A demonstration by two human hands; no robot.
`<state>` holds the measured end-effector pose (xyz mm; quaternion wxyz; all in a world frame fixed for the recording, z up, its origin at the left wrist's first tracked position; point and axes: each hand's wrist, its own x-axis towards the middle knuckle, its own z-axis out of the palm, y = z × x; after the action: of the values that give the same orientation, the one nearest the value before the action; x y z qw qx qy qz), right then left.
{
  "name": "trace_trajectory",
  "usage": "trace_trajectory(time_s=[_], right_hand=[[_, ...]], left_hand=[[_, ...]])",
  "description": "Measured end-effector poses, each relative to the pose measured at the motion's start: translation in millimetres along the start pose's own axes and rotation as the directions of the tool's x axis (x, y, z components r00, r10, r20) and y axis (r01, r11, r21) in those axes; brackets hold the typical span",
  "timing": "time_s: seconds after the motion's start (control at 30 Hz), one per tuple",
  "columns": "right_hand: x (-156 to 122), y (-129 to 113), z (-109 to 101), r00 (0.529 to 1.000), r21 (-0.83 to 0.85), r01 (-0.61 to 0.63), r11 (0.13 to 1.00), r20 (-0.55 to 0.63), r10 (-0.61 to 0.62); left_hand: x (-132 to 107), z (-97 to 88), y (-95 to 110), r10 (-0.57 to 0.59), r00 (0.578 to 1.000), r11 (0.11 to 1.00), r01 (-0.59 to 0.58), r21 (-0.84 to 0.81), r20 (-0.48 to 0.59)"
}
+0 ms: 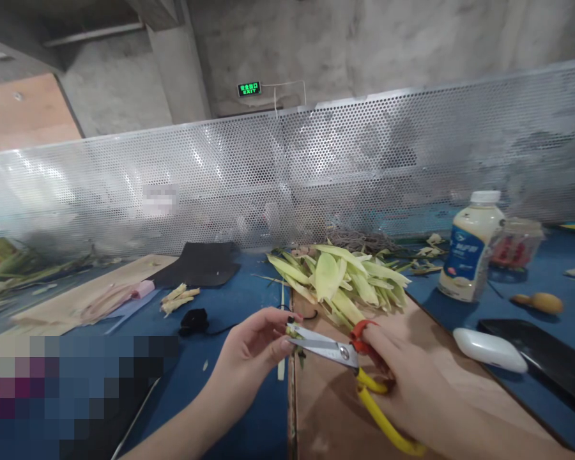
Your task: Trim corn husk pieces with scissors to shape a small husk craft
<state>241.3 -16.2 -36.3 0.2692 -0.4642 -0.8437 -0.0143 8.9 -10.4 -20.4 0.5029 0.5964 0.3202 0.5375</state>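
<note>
A grey, blotchy concrete wall [393, 45] fills the back of the room, with a concrete pillar [178, 80] standing left of centre and a pale pipe [94, 34] running beneath the ceiling at upper left. A lit green exit sign [249, 89] hangs near a thin white cable. Below, a perforated metal screen [364, 150] spans the full width behind the blue table [259, 421], bright glints scattered over it. A tan panel [23, 112] stands at far left.

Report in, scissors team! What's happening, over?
Right grip: on scissors, blades parted. Left grip: at blade tips, catch unclear. Pale leaves: just beyond. In the way, maybe: left fingertips.
</note>
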Motion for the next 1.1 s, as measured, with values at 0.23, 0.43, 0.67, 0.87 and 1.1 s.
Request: trace_trajectory(time_s=[0.23,0.43,0.67,0.87,1.1], right_hand=[[-2,7,21,0.994,-0.042,-0.052,0.998,-0.100,0.048],[-1,7,18,0.998,-0.024,-0.024,0.999,-0.055,0.022],[0,7,22,0.996,-0.040,-0.042,0.998,-0.086,0.039],[-1,10,24,0.998,-0.090,-0.044,0.995,-0.053,0.039],[-2,12,28,0.994,-0.097,-0.082,0.992,-0.074,0.075]], left_hand=[[0,0.8,2,-0.029,1.000,0.998,0.029,-0.056,0.003],[0,-1.6,-3,-0.073,0.997,0.993,0.075,-0.092,0.021],[3,-0.9,-3,-0.091,0.996,0.990,0.089,-0.107,-0.014],[1,0.9,0,-0.121,0.992,0.977,0.124,-0.172,0.025],[2,2.5,1,-0.103,0.994,0.978,0.108,-0.179,0.040]])
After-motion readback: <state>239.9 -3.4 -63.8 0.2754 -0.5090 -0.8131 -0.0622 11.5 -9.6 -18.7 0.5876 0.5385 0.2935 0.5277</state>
